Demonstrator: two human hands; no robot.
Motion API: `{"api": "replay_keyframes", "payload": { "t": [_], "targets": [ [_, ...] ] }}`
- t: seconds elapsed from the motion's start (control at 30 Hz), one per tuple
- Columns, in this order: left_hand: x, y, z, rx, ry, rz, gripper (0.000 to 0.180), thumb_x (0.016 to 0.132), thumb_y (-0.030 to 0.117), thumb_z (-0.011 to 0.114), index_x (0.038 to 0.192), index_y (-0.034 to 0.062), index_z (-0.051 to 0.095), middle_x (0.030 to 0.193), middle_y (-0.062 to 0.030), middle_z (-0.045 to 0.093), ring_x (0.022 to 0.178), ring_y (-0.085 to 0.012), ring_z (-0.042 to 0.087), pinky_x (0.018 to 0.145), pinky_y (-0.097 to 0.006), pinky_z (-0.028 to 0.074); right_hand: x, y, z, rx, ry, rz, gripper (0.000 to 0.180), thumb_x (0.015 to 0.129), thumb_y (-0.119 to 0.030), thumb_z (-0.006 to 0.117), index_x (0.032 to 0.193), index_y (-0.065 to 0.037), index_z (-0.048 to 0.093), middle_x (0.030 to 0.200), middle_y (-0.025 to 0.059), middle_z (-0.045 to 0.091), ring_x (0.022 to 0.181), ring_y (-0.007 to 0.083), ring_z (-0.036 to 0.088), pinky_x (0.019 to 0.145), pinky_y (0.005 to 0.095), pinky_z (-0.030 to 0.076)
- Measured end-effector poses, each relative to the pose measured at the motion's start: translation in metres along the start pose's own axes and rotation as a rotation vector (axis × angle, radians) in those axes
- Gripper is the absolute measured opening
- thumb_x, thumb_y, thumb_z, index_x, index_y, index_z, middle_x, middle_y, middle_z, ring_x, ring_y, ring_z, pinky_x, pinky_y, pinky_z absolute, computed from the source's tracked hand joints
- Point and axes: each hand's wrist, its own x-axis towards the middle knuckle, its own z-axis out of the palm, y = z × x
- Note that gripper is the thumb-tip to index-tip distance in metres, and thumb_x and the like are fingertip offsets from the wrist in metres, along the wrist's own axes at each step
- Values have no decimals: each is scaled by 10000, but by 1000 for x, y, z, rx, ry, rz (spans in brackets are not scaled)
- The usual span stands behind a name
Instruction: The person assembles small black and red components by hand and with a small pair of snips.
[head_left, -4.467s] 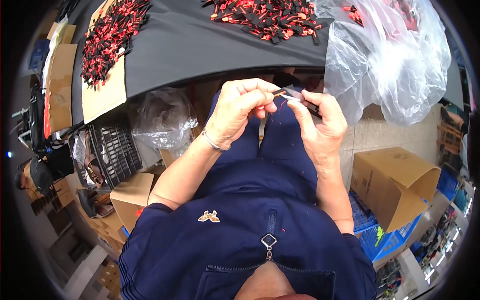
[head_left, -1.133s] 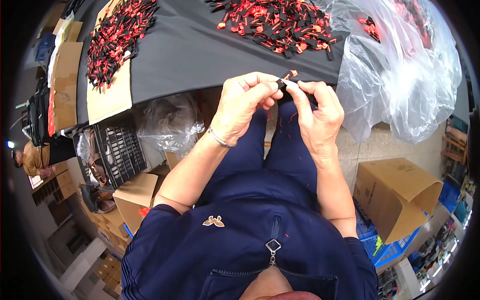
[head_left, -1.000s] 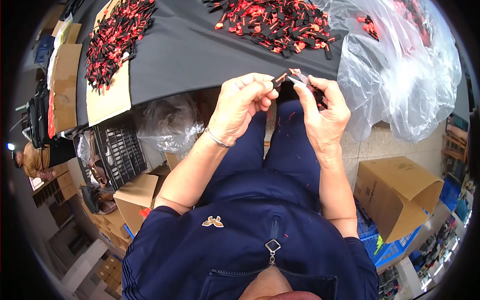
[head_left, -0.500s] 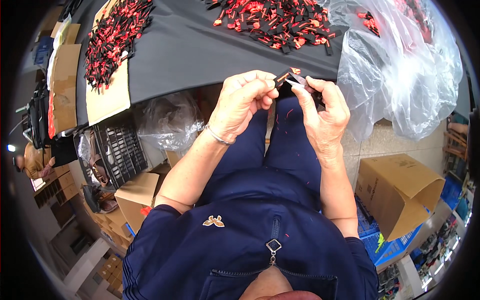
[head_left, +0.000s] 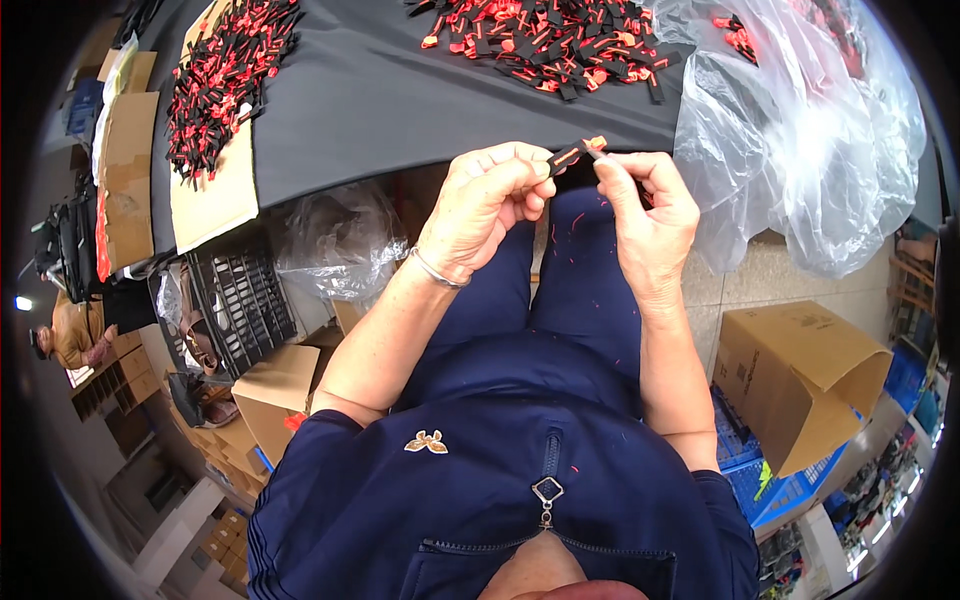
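Note:
Between the thumb and forefinger of my left hand (head_left: 492, 198) is a small black fabric tab (head_left: 568, 157) with an orange stripe. Its orange end (head_left: 596, 143) points away to the right. My right hand (head_left: 650, 215) is closed around a pair of thread snips, mostly hidden by the fingers; the blade tips meet the tab near that orange end. Both hands are held over my lap, just off the near edge of the black-covered table (head_left: 400, 120). Short red thread bits (head_left: 578, 222) lie on my dark blue trousers.
Similar black-and-orange tabs form a pile (head_left: 550, 45) at the table's far middle and another (head_left: 215, 100) on cardboard (head_left: 215, 205) at left. A clear plastic bag (head_left: 790, 160) drapes over the right side. Cartons (head_left: 790, 380) and a black crate (head_left: 240, 305) stand beside me; a person (head_left: 75, 335) is far left.
The snips' blades, spread and plainly visible before, now show only at the tips by the tab's orange end. My right fingers have drawn closer together; my left hand stays almost still.

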Motion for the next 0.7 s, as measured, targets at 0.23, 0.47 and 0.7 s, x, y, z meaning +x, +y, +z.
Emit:
{"api": "replay_keyframes", "payload": {
  "t": [0.23, 0.47, 0.7],
  "targets": [
    [-5, -9, 11, 71, 13, -18, 99, 832, 113, 578, 852, 17, 597, 731, -30, 589, 616, -74, 509, 585, -214, 423, 1, 4, -3, 547, -248, 478, 128, 810, -146, 686, 842, -44, 615, 647, -41, 534, 530, 0, 427, 464, 156, 302],
    [-11, -19, 27, 963, 187, 674, 291, 712, -14, 710, 991, 4, 629, 812, -59, 646, 699, -114, 626, 644, -225, 511, 1, 7, 3, 417, -100, 332, 133, 812, -155, 683, 807, -47, 606, 606, -61, 506, 518, -4, 407, 460, 165, 295],
    [-2, -20, 17, 1238, 154, 938, 188, 750, 20, 687, 934, 11, 647, 757, -73, 657, 629, -116, 636, 575, -226, 514, -4, 11, 8, 409, -96, 321, 143, 830, -165, 669, 803, -38, 609, 613, -62, 503, 538, 4, 420, 481, 169, 314]
  ]
}}
